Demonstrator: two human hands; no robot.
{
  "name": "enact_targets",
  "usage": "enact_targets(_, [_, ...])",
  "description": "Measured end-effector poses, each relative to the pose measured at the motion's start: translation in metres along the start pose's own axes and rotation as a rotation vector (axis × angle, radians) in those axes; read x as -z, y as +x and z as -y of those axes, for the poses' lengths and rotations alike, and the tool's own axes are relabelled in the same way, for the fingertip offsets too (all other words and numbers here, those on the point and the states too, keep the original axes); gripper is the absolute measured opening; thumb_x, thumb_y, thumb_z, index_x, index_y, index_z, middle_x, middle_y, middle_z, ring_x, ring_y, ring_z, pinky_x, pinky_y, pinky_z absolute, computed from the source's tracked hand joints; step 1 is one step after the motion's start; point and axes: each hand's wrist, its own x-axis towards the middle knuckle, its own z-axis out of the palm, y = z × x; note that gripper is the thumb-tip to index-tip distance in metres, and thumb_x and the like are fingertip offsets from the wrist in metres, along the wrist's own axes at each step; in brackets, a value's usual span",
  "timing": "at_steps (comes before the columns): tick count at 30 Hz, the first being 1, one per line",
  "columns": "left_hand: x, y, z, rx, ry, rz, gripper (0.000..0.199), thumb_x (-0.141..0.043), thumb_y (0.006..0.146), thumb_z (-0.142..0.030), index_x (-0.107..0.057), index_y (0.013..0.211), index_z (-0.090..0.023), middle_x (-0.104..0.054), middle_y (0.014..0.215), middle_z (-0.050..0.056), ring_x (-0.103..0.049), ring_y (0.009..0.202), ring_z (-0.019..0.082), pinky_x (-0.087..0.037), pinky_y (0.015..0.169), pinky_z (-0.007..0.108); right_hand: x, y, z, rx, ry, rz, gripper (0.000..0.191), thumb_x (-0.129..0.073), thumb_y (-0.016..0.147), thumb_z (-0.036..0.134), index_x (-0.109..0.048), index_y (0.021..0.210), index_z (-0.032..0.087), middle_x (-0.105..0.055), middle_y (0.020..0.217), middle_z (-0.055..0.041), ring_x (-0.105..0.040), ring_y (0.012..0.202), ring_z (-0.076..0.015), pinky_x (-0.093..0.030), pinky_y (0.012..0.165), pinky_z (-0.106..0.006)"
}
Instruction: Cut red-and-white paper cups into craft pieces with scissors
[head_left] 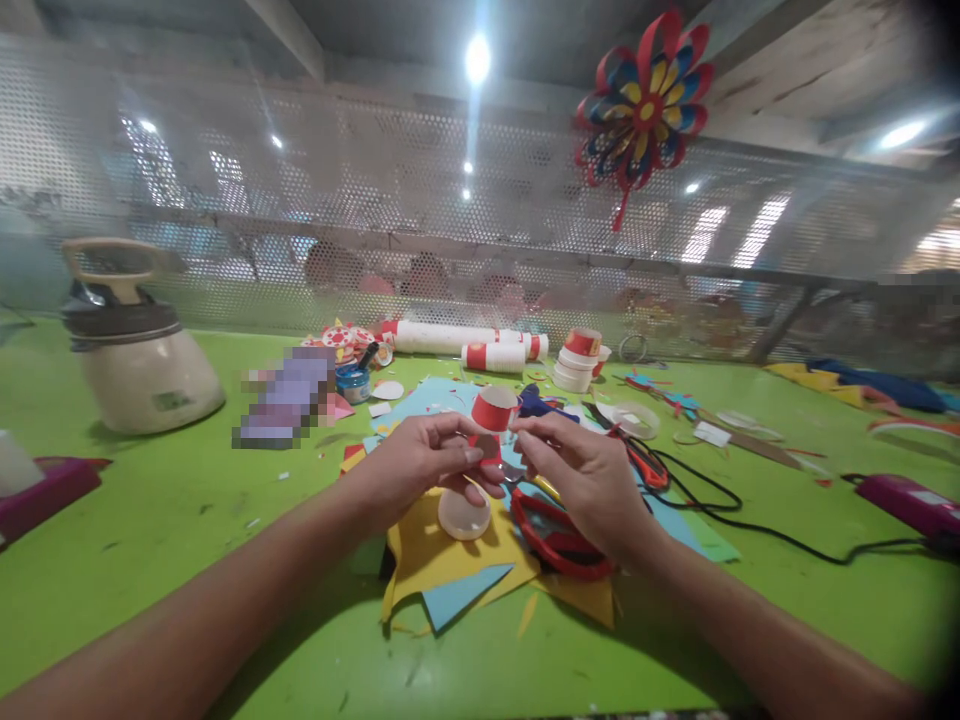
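Over the paper pile, my left hand (431, 455) has its fingers closed around a red and white paper cup (495, 410). To the right of the cup, my right hand (577, 470) has thumb and forefinger pinched together by the rim; anything between those fingertips is too small to make out. A small white round cup or lid (465, 514) lies below my left hand on yellow paper (424, 555). Partly under my right hand are scissors with red handles (559, 540). A blue paper triangle (465, 597) rests at the pile's front edge.
Stacked paper cups (576, 360) and long cup sleeves (450, 337) stand at the back. Left are a large beige jug (150, 370), a blurred-out phone (289, 400) and a blue jar (352, 382). A black cord (795, 540) crosses rightward. A paper flower (649, 110) hangs above.
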Motion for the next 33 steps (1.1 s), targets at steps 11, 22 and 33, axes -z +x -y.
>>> enact_targets(11, [-0.011,-0.005,-0.005,0.038,0.037,0.039,0.019,-0.066,0.079,-0.026,-0.050,0.083,-0.016,-0.067,0.070,0.004,-0.064,0.060,0.015,-0.049,0.060,0.027,-0.006,0.002,0.005,-0.403,0.336,0.176,0.026,-0.066,0.077,0.041,-0.063,0.069,0.016,-0.061,0.061,-0.0005,-0.051,0.053,-0.0104,-0.041,0.052,-0.024])
enact_targets(22, [-0.012,-0.005,-0.003,0.086,-0.049,0.051,0.014,-0.062,0.081,-0.022,-0.053,0.084,-0.012,-0.067,0.075,0.009,-0.063,0.065,0.017,-0.046,0.064,0.030,-0.003,0.002,0.005,-0.506,0.408,0.185,0.028,-0.070,0.072,0.042,-0.062,0.067,0.015,-0.055,0.049,0.0034,-0.046,0.042,-0.0083,-0.037,0.044,-0.022])
enact_targets(33, [-0.017,-0.003,-0.005,0.034,0.120,-0.023,0.015,-0.061,0.082,-0.025,-0.054,0.080,-0.011,-0.068,0.070,0.007,-0.059,0.056,0.011,-0.046,0.056,0.023,-0.005,0.000,0.001,-0.501,0.438,0.176,0.028,-0.071,0.071,0.043,-0.063,0.069,0.015,-0.054,0.052,0.0036,-0.046,0.046,-0.0081,-0.034,0.046,-0.022])
